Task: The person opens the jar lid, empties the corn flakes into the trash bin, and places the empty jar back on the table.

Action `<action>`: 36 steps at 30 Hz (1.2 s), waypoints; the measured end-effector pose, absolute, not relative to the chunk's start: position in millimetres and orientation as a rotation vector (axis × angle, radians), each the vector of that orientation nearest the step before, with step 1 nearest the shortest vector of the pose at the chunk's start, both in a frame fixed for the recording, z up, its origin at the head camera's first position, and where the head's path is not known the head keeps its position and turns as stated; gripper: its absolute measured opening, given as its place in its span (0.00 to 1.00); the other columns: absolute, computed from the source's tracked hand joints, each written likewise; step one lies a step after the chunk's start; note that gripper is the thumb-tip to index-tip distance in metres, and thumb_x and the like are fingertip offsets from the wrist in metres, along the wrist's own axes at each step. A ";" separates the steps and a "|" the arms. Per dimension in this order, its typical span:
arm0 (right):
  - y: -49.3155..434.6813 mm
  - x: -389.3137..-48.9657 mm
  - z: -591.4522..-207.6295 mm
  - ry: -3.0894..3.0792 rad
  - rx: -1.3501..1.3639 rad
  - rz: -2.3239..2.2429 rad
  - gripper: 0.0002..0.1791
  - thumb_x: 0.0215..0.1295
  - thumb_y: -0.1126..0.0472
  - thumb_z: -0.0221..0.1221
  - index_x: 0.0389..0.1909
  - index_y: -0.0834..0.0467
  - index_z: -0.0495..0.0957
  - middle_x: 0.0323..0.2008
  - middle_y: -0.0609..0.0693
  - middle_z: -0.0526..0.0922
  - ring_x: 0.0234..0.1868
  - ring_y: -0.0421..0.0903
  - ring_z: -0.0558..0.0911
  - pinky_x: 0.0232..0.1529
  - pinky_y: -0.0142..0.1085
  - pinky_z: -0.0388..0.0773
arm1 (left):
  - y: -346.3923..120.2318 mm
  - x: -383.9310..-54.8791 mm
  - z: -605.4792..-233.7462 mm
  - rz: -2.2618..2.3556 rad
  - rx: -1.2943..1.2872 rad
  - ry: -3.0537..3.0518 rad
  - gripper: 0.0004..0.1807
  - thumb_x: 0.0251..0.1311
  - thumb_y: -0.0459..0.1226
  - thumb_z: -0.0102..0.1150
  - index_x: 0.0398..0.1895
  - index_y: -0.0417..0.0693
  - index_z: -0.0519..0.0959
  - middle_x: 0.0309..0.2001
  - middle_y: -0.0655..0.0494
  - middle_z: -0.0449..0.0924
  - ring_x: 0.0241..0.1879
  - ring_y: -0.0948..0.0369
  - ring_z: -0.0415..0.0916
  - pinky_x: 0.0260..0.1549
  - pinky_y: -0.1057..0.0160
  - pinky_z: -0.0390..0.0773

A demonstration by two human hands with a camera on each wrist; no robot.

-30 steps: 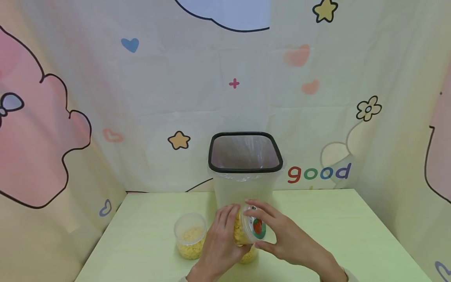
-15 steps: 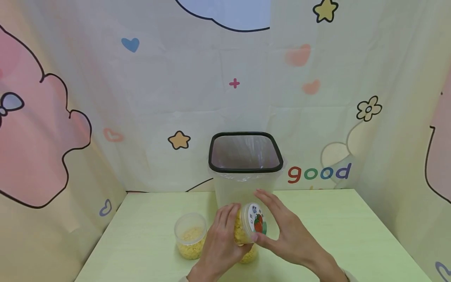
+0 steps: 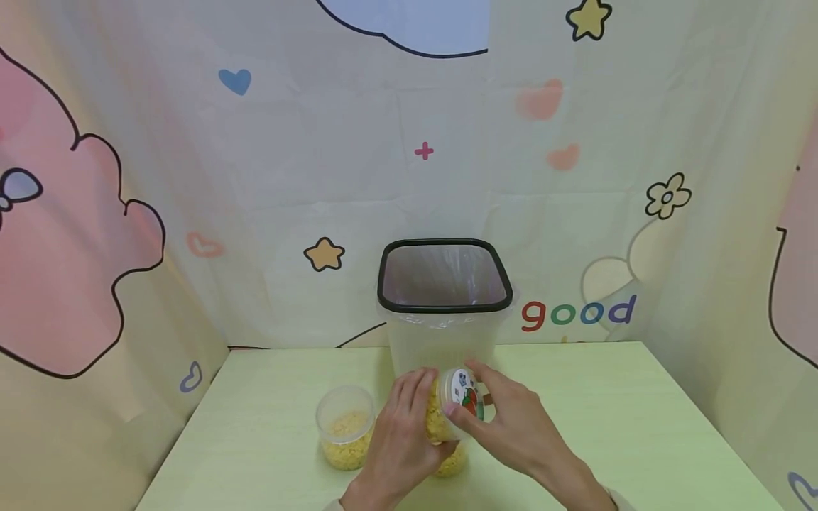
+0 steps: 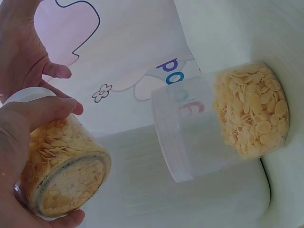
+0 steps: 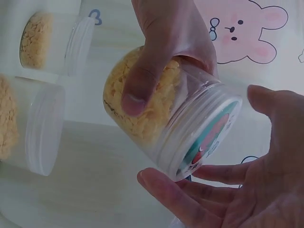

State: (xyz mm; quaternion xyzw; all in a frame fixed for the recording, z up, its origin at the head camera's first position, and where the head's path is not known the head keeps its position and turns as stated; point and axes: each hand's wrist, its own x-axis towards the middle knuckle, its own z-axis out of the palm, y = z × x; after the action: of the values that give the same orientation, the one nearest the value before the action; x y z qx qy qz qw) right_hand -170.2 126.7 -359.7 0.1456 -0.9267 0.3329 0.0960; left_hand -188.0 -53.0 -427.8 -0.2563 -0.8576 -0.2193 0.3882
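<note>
A clear jar (image 3: 436, 414) of yellow flakes is tilted in my left hand (image 3: 397, 443), whose fingers and thumb grip its body. Its white lid (image 5: 206, 137) carries a red and green printed label and faces my right hand (image 3: 520, 426). The right fingers and thumb spread around that lid; in the right wrist view a gap shows between thumb and lid. On the table to the left stands a lidless jar (image 3: 345, 429), partly filled with flakes. Another jar of flakes (image 3: 452, 461) sits below the held one, mostly hidden by my hands.
A bin (image 3: 441, 348) with a black rim and a clear liner stands at the back of the pale green table (image 3: 594, 411). Behind it hangs a printed curtain (image 3: 358, 142), with more printed cloth along both sides.
My right hand let its fingers come away from the lid, then moved back around it, thumb now over its near side. The left hand and the held jar stay nearly still.
</note>
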 end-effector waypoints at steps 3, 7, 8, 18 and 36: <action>124.9 -169.7 -359.4 -2.757 0.425 0.988 0.41 0.57 0.31 0.60 0.66 0.51 0.71 0.57 0.45 0.81 0.42 0.40 0.82 0.40 0.36 0.79 | -53.0 -187.3 -427.4 -0.560 -0.652 -2.199 0.56 0.21 0.47 0.85 0.63 0.45 0.69 0.57 0.54 0.74 0.58 0.58 0.71 0.52 0.62 0.81; 125.6 -169.9 -358.9 -2.753 0.469 0.993 0.42 0.55 0.32 0.63 0.67 0.51 0.70 0.60 0.46 0.79 0.45 0.41 0.81 0.39 0.32 0.80 | -53.2 -187.0 -427.9 -0.558 -0.647 -2.211 0.56 0.22 0.47 0.85 0.63 0.45 0.69 0.57 0.54 0.74 0.58 0.58 0.71 0.52 0.61 0.82; 126.4 -170.0 -358.9 -2.750 0.496 1.010 0.42 0.54 0.33 0.64 0.67 0.50 0.69 0.61 0.46 0.78 0.46 0.42 0.81 0.37 0.31 0.80 | -53.2 -187.1 -428.0 -0.558 -0.646 -2.211 0.55 0.23 0.47 0.84 0.63 0.44 0.69 0.57 0.53 0.74 0.58 0.58 0.71 0.51 0.61 0.82; 138.3 -173.7 -363.4 -2.605 0.898 0.966 0.41 0.53 0.49 0.72 0.68 0.49 0.67 0.66 0.44 0.70 0.49 0.40 0.78 0.42 0.30 0.83 | -54.6 -187.8 -428.6 -0.564 -0.655 -2.192 0.54 0.25 0.46 0.83 0.63 0.44 0.68 0.57 0.52 0.74 0.58 0.57 0.72 0.50 0.61 0.82; 147.0 -177.8 -362.0 -2.545 1.120 0.847 0.57 0.45 0.53 0.76 0.75 0.42 0.53 0.77 0.45 0.51 0.70 0.52 0.67 0.57 0.49 0.79 | -55.7 -187.8 -428.2 -0.583 -0.655 -2.200 0.56 0.24 0.47 0.85 0.64 0.45 0.67 0.57 0.53 0.74 0.58 0.57 0.72 0.50 0.60 0.83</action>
State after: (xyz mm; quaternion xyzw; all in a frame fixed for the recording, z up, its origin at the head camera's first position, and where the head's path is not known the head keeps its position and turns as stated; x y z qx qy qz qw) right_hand -177.8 147.0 -362.0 0.3826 -0.8695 0.2894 0.1174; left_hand -187.8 -55.7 -428.2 -0.2560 -0.8605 -0.2280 0.3769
